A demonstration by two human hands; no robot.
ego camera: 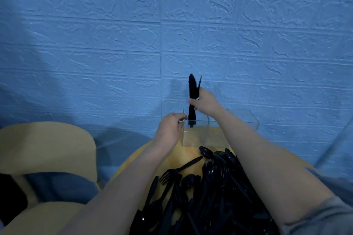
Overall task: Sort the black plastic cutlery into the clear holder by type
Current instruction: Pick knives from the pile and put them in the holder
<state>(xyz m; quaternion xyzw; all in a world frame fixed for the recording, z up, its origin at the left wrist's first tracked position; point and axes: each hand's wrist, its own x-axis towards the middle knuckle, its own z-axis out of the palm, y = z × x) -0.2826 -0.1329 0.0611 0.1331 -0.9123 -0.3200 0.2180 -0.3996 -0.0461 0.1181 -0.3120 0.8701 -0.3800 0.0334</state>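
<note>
The right hand [203, 103] grips a bundle of black cutlery [192, 99] upright, its lower ends dipping into the left compartment of the clear holder [194, 135] at the tabletop's [183, 153] far edge. The left hand [170, 129] pinches the holder's left rim. A loose cutlery heap [210, 192] covers the near side.

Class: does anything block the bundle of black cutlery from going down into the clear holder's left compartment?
Nothing visible does. The right hand holds the bundle of black plastic cutlery upright, tips already inside the clear plastic holder; the left hand grips its left rim.
</note>
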